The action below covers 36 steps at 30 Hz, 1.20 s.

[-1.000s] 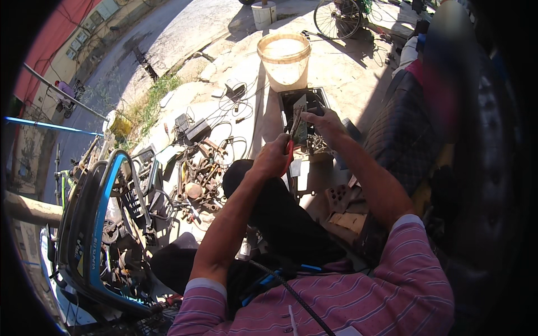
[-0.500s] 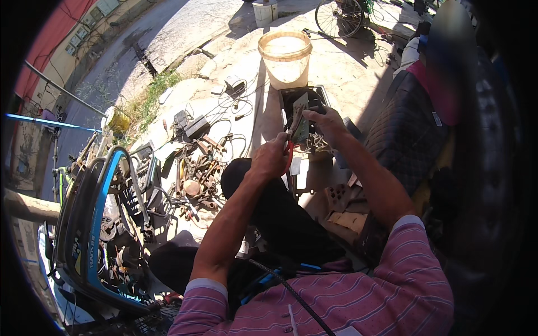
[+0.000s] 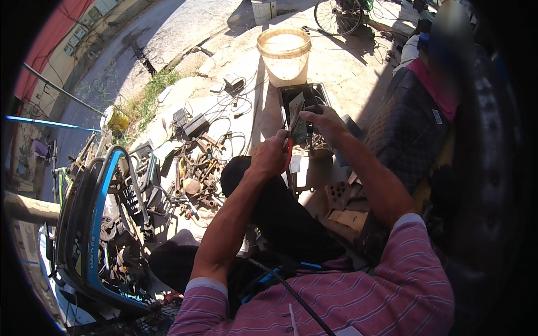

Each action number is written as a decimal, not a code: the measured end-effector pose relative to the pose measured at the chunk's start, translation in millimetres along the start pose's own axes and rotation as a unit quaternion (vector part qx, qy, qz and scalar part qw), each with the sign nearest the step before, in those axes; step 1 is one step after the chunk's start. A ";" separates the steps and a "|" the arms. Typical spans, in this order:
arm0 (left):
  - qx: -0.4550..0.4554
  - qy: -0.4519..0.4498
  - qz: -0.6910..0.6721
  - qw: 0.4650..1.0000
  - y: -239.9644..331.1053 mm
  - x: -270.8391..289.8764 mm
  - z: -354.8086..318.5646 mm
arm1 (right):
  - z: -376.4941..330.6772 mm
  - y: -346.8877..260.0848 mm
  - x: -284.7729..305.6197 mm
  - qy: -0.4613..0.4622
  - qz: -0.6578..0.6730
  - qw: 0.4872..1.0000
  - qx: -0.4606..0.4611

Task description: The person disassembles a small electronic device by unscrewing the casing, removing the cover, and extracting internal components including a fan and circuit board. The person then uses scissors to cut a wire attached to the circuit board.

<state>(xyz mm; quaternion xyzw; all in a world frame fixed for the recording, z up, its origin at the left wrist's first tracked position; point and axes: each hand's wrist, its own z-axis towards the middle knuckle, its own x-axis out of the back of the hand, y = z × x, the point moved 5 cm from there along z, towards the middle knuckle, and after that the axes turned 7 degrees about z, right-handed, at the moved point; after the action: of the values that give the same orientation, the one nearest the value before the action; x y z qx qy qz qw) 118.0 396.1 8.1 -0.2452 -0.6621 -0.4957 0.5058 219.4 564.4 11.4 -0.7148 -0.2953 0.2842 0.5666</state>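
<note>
Your two hands work on a small flat green board held above an open dark tray, outdoors on sunlit concrete.

Your left hand (image 3: 270,157) is clenched around a red-handled hand tool (image 3: 288,154), whose tip meets the lower edge of the small flat greenish board (image 3: 297,120). Your right hand (image 3: 323,120) grips that board by its right side and holds it upright, just above the dark rectangular tray of small parts (image 3: 319,92). Beyond the tray stands a pale round plastic bucket (image 3: 284,56). To your left, a heap of rusty metal tools and parts (image 3: 193,173) lies on the ground beside tangled dark cables (image 3: 235,106). Further left sits a blue-edged vehicle body panel (image 3: 92,224). A quilted dark seat (image 3: 412,129) is at your right.
</note>
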 end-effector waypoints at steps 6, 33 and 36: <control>0.007 -0.025 -0.025 0.999 -2.8 -5.7 4.9 | 0.6 1.9 -0.5 0.004 0.014 1.000 0.006; 0.082 0.005 -0.462 0.883 -37.2 -19.4 30.0 | 50.0 47.4 58.5 0.088 0.277 0.957 0.005; 0.069 0.025 -0.456 0.887 -45.9 -16.3 24.5 | 39.9 30.0 39.6 0.049 0.335 0.941 -0.011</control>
<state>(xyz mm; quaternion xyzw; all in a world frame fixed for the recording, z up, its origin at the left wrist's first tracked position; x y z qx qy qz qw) 75.5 403.3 -25.4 0.1317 -0.7205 -0.6310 0.2556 219.1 614.0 -28.6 -0.7918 -0.0139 0.4190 0.4443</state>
